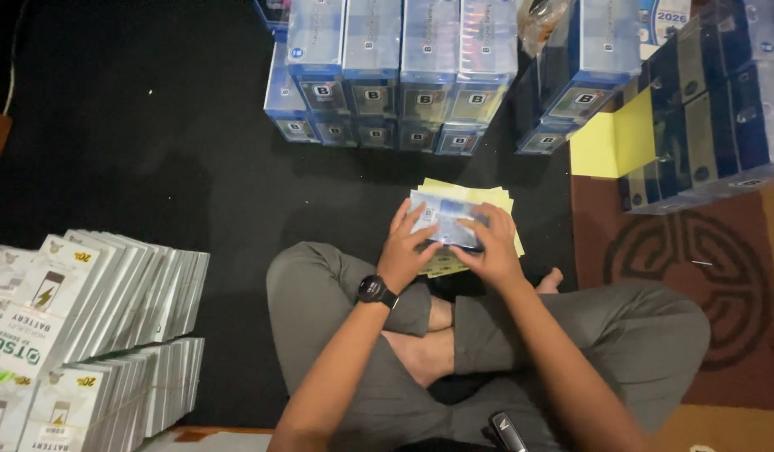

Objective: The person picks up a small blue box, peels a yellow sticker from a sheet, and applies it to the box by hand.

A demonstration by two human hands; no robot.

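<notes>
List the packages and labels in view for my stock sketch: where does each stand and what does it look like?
Clear-blue boxes: stacked rows at top, small square labels on their ends.
Dark boxes: stack at upper right, a yellow sheet beside it.
White flat boxes: two rows on edge at lower left.
Pale blue packet: held by the left hand and right hand.
Yellow sheets: a pile beneath the packet.

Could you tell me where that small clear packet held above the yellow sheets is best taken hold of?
Probably by its two short ends, from left and right. The clear packet is flat and lies roughly level; the left hand and right hand already pinch it there, above the yellow sheets.
</notes>
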